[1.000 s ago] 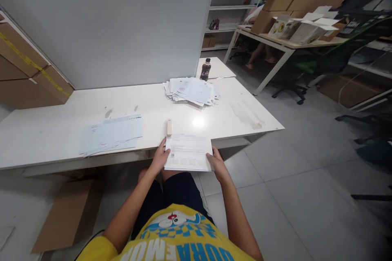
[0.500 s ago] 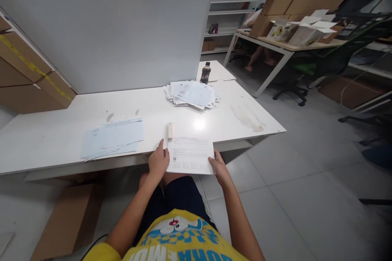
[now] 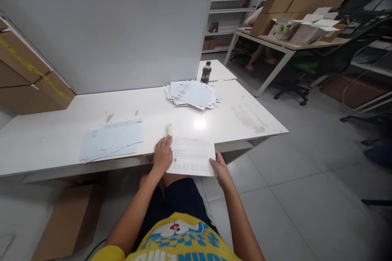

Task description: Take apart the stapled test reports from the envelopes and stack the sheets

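Note:
A small cream stapler [image 3: 170,129] lies lengthwise on the white desk, its near end at the top left corner of the printed sheets [image 3: 191,157]. The fingers of my left hand [image 3: 163,154] are bent together over the stapler's near end and press on it, beside the left edge of the sheets. My right hand [image 3: 219,168] pinches the right edge of the sheets, thumb on top and fingers beneath. The sheets reach out past the desk's front edge over my lap. Whether the corner sits inside the stapler's mouth is hidden by my left fingers.
Light blue papers [image 3: 113,140] lie on the desk at left. Farther back is a messy paper pile [image 3: 191,93], with a dark drink bottle [image 3: 206,72] behind it. A whiteboard [image 3: 107,36] stands along the back. Cardboard boxes [image 3: 33,73] are stacked at far left.
My left hand has moved forward and right, from beside the sheets onto the stapler's near end, its stretched index finger now bent. My right hand keeps its hold on the sheets.

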Demonstrator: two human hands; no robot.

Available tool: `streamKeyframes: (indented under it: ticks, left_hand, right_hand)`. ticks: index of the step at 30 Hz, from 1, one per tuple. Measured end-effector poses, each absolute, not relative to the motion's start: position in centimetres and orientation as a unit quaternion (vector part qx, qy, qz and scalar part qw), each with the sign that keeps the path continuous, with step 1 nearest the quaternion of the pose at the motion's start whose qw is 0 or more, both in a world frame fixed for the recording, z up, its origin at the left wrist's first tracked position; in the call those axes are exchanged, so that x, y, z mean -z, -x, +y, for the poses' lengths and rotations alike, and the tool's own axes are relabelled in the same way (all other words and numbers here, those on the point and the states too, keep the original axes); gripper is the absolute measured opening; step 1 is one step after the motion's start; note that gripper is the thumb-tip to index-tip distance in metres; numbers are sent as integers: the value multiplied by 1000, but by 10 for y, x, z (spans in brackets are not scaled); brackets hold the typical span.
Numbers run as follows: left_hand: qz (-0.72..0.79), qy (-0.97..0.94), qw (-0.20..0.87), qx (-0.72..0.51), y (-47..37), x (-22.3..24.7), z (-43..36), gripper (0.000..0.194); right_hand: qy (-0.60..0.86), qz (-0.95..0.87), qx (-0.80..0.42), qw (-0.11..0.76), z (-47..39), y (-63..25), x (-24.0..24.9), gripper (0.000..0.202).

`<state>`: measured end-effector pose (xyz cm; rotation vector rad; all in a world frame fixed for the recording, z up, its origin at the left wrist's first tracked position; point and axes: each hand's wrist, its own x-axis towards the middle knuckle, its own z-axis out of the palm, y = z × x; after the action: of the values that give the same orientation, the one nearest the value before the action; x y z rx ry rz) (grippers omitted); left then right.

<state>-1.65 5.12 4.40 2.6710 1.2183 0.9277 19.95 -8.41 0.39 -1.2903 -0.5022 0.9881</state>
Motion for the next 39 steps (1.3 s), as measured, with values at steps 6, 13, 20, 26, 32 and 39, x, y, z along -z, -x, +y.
streamKeyframes:
  ticks: [6, 13, 20, 26, 32, 39]
  left_hand:
    - [426, -847, -2, -318, 9, -29, 45, 48]
    - [384, -869, -10, -313, 15, -43, 61, 39]
    - [354, -888, -50, -288, 17, -44, 82, 63]
    - [382, -899, -16, -214, 14, -43, 76, 70]
    - [396, -898, 7, -191, 16, -46, 73, 63]
    - [406, -898, 28, -167, 12, -48, 70, 65]
  right_hand:
    - [594, -245, -404, 651, -83, -201, -10, 50]
    - [593, -257, -402, 648, -76, -210, -23, 47]
    - [537, -205, -241, 782, -38, -260, -68, 49]
    - [565, -187, -198, 779, 82, -306, -95, 48]
    - [770, -167, -146, 598, 170, -298, -82, 56]
    - [798, -267, -91, 532, 115, -265, -36, 74]
